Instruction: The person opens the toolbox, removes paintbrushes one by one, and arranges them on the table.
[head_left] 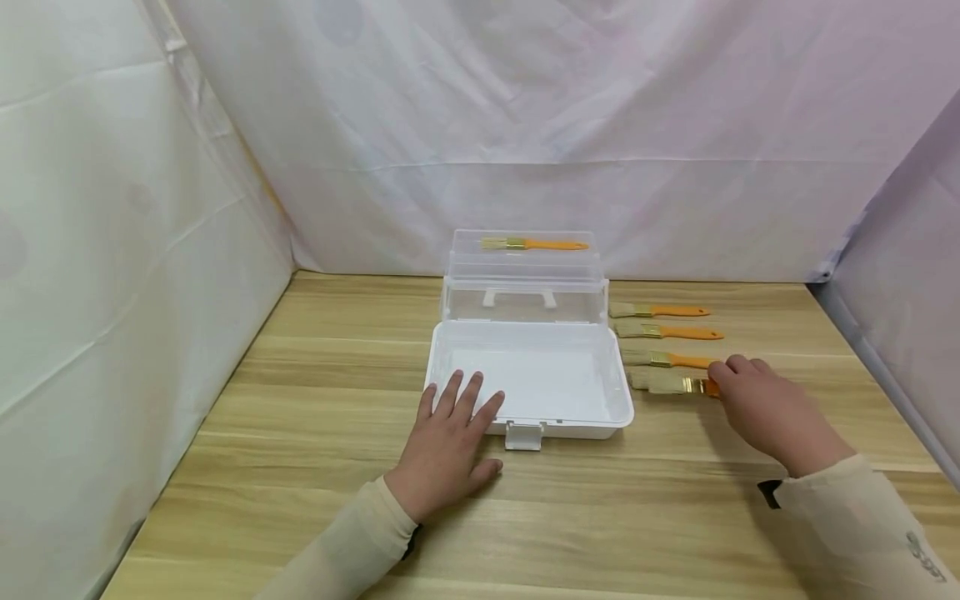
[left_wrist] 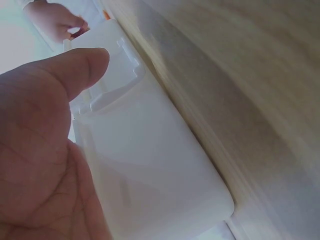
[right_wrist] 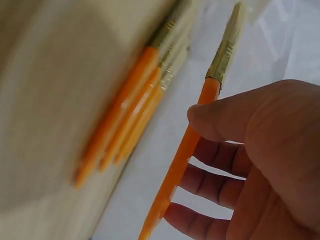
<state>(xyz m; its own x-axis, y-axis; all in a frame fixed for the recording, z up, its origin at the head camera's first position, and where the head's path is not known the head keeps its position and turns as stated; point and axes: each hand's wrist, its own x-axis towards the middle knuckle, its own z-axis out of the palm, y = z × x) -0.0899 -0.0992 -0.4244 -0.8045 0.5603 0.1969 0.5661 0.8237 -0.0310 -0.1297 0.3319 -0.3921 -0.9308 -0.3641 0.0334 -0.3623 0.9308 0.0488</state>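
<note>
My right hand [head_left: 776, 412] pinches a paintbrush [right_wrist: 172, 170] by its orange handle, thumb on one side and fingers on the other. In the right wrist view that brush is raised off the table, its pale bristles pointing away from the palm. Three similar paintbrushes [head_left: 678, 333] lie in a row right of an open white plastic box [head_left: 624, 408]. With fingers spread, my left hand [head_left: 442, 454] lies over the box's front left rim. Its thumb [left_wrist: 92, 65] stands beside the front wall near the clear latch [head_left: 523, 437].
The box's clear lid [head_left: 525, 267] is tipped back behind it, with another orange-handled paintbrush [head_left: 551, 245] on it. A wood-grain table [head_left: 337, 375] carries everything. White cloth [head_left: 525, 100] hangs behind and at both sides.
</note>
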